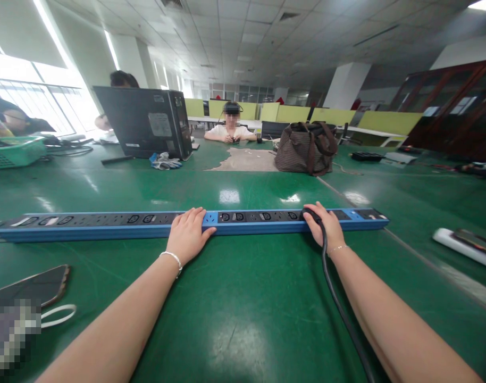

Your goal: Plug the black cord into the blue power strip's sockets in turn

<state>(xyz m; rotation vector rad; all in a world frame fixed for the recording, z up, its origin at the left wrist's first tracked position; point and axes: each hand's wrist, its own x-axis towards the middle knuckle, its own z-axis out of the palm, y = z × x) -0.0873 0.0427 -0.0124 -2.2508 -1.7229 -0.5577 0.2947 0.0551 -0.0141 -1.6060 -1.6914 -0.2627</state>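
A long blue power strip [107, 232] with a black socket face lies across the green table in front of me. My left hand [187, 230] grips it near the middle, fingers over the top and thumb along the front edge, beside a blue socket [210, 217]. Right of that, my right hand [331, 227] is closed around a black plug [311, 214] at the strip's sockets. How deep the plug sits is hidden by the fingers. Its black power cord [334, 292] runs down toward me, next to my right forearm.
A phone [35, 284] and a pixelated item [11, 340] lie at the near left. A white bar-shaped object [462, 246] is at the right. Farther back stand a computer tower [147, 122], gloves [166, 161], a brown bag [304, 149] and a green basket [15, 153]. A person [231, 130] sits opposite.
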